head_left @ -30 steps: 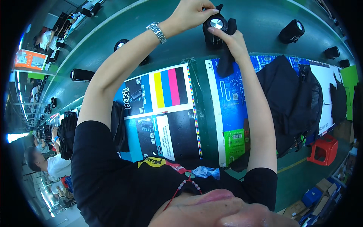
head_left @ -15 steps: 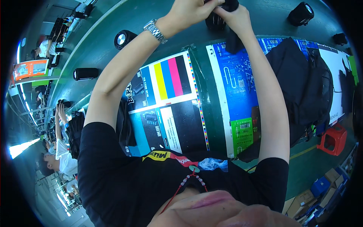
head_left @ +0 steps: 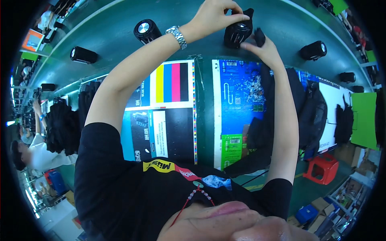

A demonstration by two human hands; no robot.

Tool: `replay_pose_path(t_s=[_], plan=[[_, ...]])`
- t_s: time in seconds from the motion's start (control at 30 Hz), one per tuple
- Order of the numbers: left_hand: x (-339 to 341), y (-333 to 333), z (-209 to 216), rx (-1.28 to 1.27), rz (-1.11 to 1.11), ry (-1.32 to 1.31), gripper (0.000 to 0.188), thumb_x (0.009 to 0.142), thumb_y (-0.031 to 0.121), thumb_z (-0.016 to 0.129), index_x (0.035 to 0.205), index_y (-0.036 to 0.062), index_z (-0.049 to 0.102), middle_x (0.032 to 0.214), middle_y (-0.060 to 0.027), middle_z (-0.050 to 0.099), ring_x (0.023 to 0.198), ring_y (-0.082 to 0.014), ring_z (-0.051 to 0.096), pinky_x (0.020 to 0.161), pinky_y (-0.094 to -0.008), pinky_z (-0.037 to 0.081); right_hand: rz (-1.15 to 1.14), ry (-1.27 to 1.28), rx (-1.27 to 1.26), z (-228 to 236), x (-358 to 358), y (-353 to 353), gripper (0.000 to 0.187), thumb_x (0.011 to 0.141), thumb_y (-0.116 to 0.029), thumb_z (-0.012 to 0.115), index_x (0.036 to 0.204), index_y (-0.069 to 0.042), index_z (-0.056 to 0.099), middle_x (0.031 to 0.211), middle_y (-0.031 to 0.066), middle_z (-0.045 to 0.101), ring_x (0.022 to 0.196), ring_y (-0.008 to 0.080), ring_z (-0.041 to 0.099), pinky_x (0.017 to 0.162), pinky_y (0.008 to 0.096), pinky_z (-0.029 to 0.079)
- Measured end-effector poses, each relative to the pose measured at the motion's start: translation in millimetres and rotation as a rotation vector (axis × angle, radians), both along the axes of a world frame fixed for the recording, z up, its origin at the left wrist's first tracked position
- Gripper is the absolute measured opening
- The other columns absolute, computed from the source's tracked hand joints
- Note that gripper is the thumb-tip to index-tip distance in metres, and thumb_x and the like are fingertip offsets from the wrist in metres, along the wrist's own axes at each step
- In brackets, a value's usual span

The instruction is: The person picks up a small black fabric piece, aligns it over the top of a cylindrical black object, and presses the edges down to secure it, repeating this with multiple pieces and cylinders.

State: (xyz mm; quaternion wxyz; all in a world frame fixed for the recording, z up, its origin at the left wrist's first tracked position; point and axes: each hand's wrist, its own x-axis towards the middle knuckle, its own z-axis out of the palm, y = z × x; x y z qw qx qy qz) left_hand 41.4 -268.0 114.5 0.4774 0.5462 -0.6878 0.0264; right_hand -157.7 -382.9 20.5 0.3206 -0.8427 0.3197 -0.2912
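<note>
A black cylindrical speaker [head_left: 236,35] stands on the green worktop at the top of the view. Beside its upper end rises a pointed flap of black cloth [head_left: 249,14]. My left hand [head_left: 215,17], a metal watch on its wrist, grips the speaker's upper end, thumb laid across it and fingers curled behind. Close to the speaker's lower right side is my right hand [head_left: 266,51], its thumb reaching toward the base. A narrow piece of black cloth [head_left: 259,37] sticks up from its grip; the other fingers are mostly hidden.
More black speakers stand on the worktop: one near my left wrist [head_left: 146,31], one farther left [head_left: 83,55], one to the right [head_left: 314,50]. Printed sheets [head_left: 171,86] lie nearer me. Black fabric bags [head_left: 307,108] are heaped at right, above a red stool [head_left: 321,168]. Another person [head_left: 38,152] sits at left.
My hands, together at the top of the speaker before, have come apart. The right hand has dropped to the speaker's lower right side. The view has turned, showing more of the speaker.
</note>
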Motion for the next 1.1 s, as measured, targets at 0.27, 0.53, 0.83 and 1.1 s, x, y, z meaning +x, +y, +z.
replay_pose_path(t_s=[0.27,0.53,0.83,1.1], plan=[[15,-69,-55,0.091,-0.241,1.4,0.044,0.096,0.039,0.05,0.113,-0.0005,0.06,0.1,-0.0141,0.069,0.084,-0.0201,0.064,0.069,-0.0258,0.049,-0.319,-0.475,0.572,27,34,-54,0.022,0.087,-0.017,0.063,0.097,0.003,0.061,0.084,0.0115,0.069,0.069,0.0172,0.064,0.063,0.029,0.048],[-36,-78,-95,0.052,-0.366,1.267,0.066,0.097,0.054,0.029,0.096,-0.0025,0.064,0.087,-0.0136,0.068,0.079,-0.0179,0.065,0.081,-0.0263,0.05,-0.141,-1.027,0.721,-12,80,-37,0.025,0.083,-0.024,0.071,0.087,-0.001,0.062,0.081,0.0015,0.059,0.072,0.0109,0.056,0.067,0.024,0.044],[-51,-87,-76,0.182,-0.218,1.226,0.075,0.099,0.051,0.021,0.079,-0.0052,0.067,0.075,-0.014,0.068,0.072,-0.0176,0.063,0.075,-0.028,0.048,-0.294,-1.007,0.839,0,55,-32,0.024,0.089,-0.026,0.063,0.091,-0.002,0.059,0.08,0.0069,0.062,0.069,0.0172,0.063,0.06,0.0282,0.052],[-84,-96,-70,0.007,-0.291,0.99,0.073,0.1,0.052,0.022,0.089,-0.0044,0.066,0.081,-0.0116,0.069,0.079,-0.0155,0.064,0.078,-0.0256,0.049,-0.175,-1.24,0.702,-2,34,-35,0.029,0.092,-0.032,0.057,0.089,-0.004,0.059,0.081,0.0036,0.062,0.072,0.0122,0.062,0.065,0.0259,0.052]])
